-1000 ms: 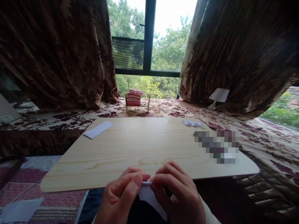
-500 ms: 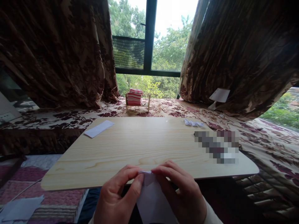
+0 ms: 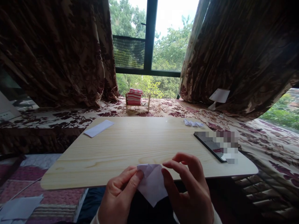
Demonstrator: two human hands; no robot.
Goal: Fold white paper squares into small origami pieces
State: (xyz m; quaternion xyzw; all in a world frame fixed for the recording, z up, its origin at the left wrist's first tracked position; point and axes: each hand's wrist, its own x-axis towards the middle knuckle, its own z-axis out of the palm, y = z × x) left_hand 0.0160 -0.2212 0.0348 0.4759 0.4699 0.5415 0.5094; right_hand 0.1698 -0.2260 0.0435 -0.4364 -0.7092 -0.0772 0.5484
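A folded sheet of white paper (image 3: 153,185) hangs over the table's near edge, its lower end coming to a point. My left hand (image 3: 120,191) pinches it by the upper left corner, thumb in front. Beside the paper's right edge is my right hand (image 3: 188,183), with thumb and forefinger spread apart and the other fingers curled. Whether a right fingertip brushes the paper, I cannot tell.
The pale wooden table (image 3: 130,140) bears a folded paper strip (image 3: 99,128) at left, small folded paper pieces (image 3: 193,123) at far right and a phone (image 3: 207,144). Behind stand a little rack with striped cloths (image 3: 135,97) and a lamp (image 3: 219,96). More paper (image 3: 21,207) lies lower left.
My right hand has let go of the paper's top edge and opened to the right. The paper has turned and lifted, so its pointed lower end now shows.
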